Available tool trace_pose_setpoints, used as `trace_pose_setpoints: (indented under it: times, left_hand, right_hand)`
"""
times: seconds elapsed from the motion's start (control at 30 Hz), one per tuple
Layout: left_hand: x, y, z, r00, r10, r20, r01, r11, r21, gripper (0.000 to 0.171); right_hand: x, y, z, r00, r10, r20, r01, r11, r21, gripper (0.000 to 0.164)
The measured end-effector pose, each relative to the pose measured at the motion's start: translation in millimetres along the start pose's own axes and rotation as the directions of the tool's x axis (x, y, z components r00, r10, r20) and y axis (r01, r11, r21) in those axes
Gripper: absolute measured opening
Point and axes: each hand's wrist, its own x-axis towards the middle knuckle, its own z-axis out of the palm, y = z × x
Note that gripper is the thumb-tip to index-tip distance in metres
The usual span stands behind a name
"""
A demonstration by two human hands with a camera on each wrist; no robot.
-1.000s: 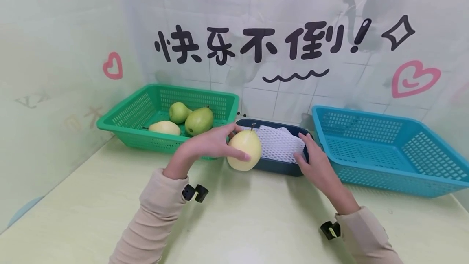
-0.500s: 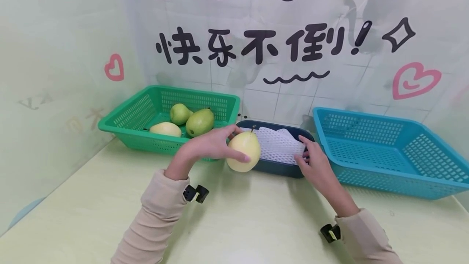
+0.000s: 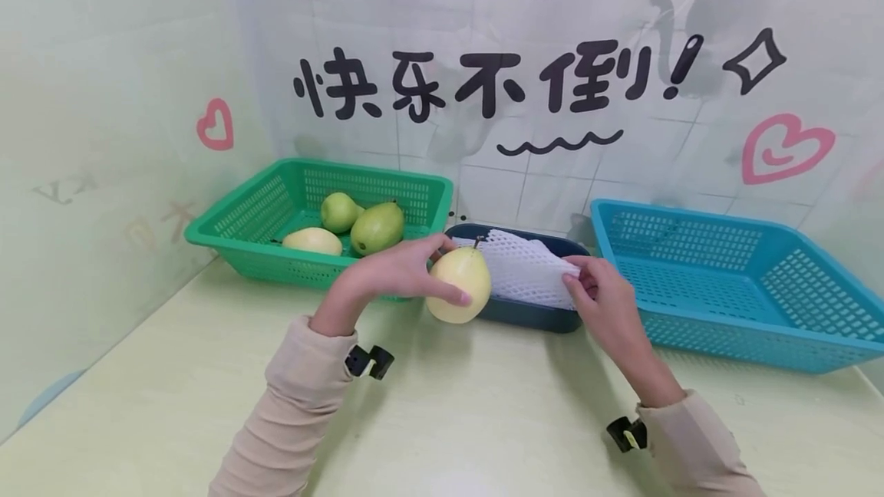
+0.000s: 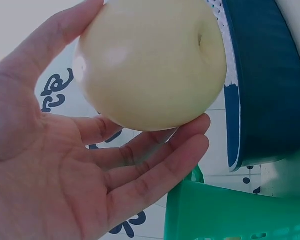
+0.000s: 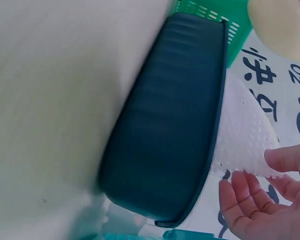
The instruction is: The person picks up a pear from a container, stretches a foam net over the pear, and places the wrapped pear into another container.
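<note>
My left hand (image 3: 404, 271) grips a pale yellow pear (image 3: 461, 286) with its stem up, thumb across the near side. In the left wrist view the fingers support the pear (image 4: 155, 65) from the other side. Between thumb and fingers, my right hand (image 3: 608, 301) pinches the right end of a white foam net sleeve (image 3: 528, 271). That sleeve lies over a dark blue oval tub (image 3: 525, 314), its pinched end lifted above the rim. In the right wrist view the foam net (image 5: 242, 130) stands out past the tub's edge.
To the left, a green basket (image 3: 258, 263) holds several green and yellow pears (image 3: 376, 228). A blue basket (image 3: 725, 328) stands close on the tub's right. Behind them hangs a white wall sheet (image 3: 552, 190) with black lettering. All stand on a pale table (image 3: 442, 405).
My right hand has closed its fingers on the foam net's end and raised it, shifting slightly right. The left hand with the pear stays nearly still.
</note>
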Motion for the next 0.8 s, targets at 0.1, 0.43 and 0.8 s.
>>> trace_pose_setpoints:
  times: [0.1,0.43,0.8]
  left_hand:
    - [0.2,-0.2,0.1,1.0,-0.009,0.009,0.009,1.0,0.003,0.064]
    - [2.7,0.6,2.0,1.0,0.011,0.009,-0.011,1.0,-0.013,0.059]
    - [9.0,4.3,13.4,0.998,0.05,0.044,-0.049,0.999,-0.019,0.055]
  right_hand:
    - [1,-1,-4,1.0,-0.007,-0.025,0.008,1.0,0.013,0.024]
    - [4,-7,-21,0.996,0.028,-0.086,-0.021,0.996,0.082,0.027]
    - [3,-11,-59,0.98,0.101,-0.171,-0.071,0.982,0.173,0.034]
